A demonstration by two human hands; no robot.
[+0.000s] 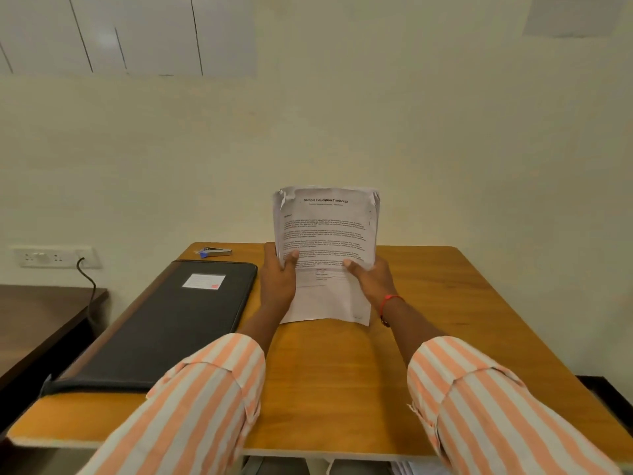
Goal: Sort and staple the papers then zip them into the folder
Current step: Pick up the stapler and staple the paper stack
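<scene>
A stack of printed papers (325, 234) stands upright above the wooden table (428, 320), its lower edge near the tabletop and its top corners curled. My left hand (277, 279) grips the stack's left side with the thumb on the front page. On the right side my right hand (371, 281) holds it the same way. A black zip folder (164, 323) with a white label lies flat and closed to the left. A small stapler (214, 251) with a blue end lies at the table's far left edge, beyond the folder.
A pale wall stands right behind the table. A wall socket (51, 257) with a dark cable sits at the left, above a darker side table (41, 317). The folder's near end reaches the table's left edge.
</scene>
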